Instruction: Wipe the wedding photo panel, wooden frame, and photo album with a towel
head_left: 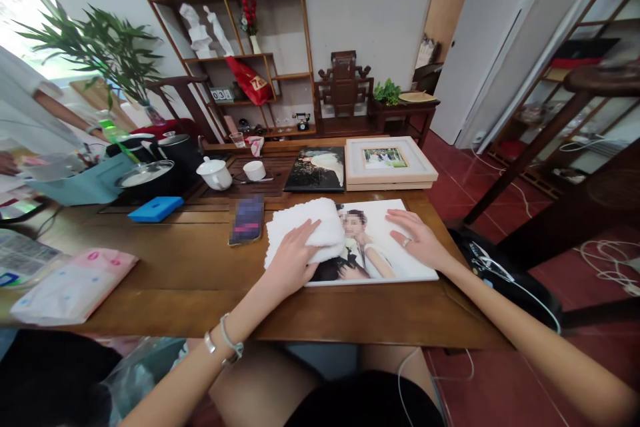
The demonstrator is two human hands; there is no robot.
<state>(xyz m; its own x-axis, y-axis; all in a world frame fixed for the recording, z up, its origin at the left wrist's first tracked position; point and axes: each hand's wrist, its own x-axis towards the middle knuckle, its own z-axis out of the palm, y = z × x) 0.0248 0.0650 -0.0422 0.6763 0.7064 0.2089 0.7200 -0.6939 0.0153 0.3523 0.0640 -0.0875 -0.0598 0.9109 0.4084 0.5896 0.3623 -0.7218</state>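
A white towel (pixel 327 220) lies bunched over the left part of a photo panel (pixel 383 272) printed with a couple. My left hand (pixel 293 255) grips the towel from above, its fingers laid along the folds and its thumb side partly hidden. On the panel's right side rests my right hand (pixel 417 238), open with the fingers apart and a ring on one of them. The panel lies flat near the table's front right edge, its left end covered by the towel. Left of the towel is a dark phone (pixel 247 219), blurred over.
Behind the panel lie a dark photo panel (pixel 316 170) and a white framed picture (pixel 357 177). A teapot (pixel 214 173), white cup (pixel 255 170), blue box (pixel 155 209) and tissue pack (pixel 75 285) stand leftward. A person in white (pixel 30 97) is at the far left.
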